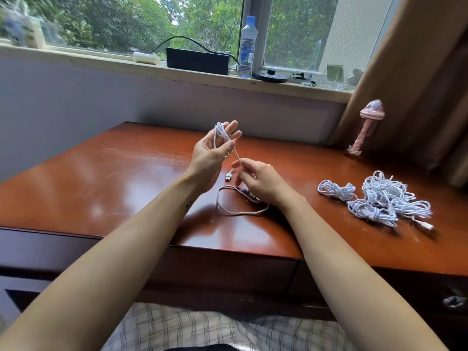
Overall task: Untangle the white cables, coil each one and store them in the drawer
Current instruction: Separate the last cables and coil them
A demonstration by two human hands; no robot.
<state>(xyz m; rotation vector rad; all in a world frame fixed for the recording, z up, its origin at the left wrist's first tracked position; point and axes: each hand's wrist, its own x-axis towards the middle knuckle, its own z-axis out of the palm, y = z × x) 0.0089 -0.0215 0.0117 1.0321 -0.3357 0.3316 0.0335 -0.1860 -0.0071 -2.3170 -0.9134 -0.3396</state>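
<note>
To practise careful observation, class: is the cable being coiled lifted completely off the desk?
No: the left hand holds loops of the white cable, but its slack curve lies on the desk.

One head-worn wide-angle view; faces forward and down, close over the desk, toward the window.

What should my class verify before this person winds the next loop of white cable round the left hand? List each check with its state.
1. Loops secure on left hand: ok, white cable wound round its fingers, thumb pinching.
2. Right hand gripping the free strand: ok, pinched.
3. Slack on the desk knot-free: ok, one open loop.
4. USB plug clear of the loops: ok, below the left hand.
5. Cable pile kept apart: ok, lies to the right.
6. Drawer open: not ok, front shut.
</note>
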